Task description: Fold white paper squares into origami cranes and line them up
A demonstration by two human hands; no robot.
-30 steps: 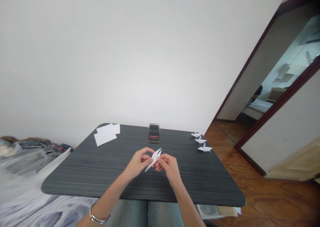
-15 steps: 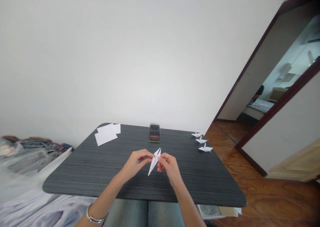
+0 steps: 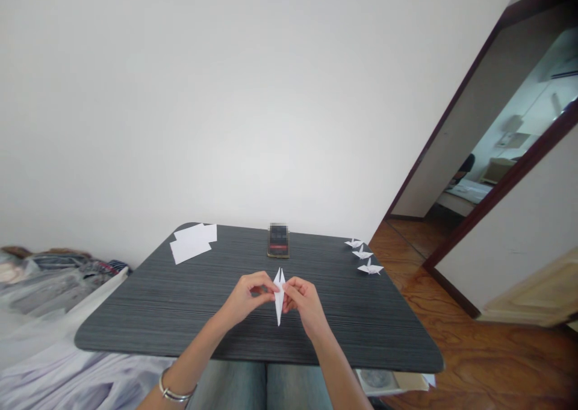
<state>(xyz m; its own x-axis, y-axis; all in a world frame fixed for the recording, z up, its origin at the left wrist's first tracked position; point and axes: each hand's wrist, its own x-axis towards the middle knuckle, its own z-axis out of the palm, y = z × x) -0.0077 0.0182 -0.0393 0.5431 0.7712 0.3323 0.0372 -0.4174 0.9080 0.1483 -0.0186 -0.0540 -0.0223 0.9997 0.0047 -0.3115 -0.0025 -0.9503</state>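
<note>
A narrow piece of folded white paper [image 3: 279, 301] points up and down between my two hands, above the dark table. Its upper end splits into two thin points and its lower end tapers to one. My left hand [image 3: 246, 295] pinches its left edge between thumb and fingertips. From the other side, my right hand [image 3: 304, 301] grips the right edge with thumb and curled fingers. Three white paper cranes [image 3: 370, 268] stand in a row at the table's right side.
Several white paper sheets [image 3: 190, 248] lie at the table's back left. A phone [image 3: 279, 241] is at the back middle, near the wall. The dark table [image 3: 180, 313] has rounded corners. Fabric and plastic-covered clothes [image 3: 58, 295] are heaped on the left.
The folded paper has turned from a slant to nearly upright in view, its lower tip swinging right. Both hands keep hold of it, and their positions barely differ.
</note>
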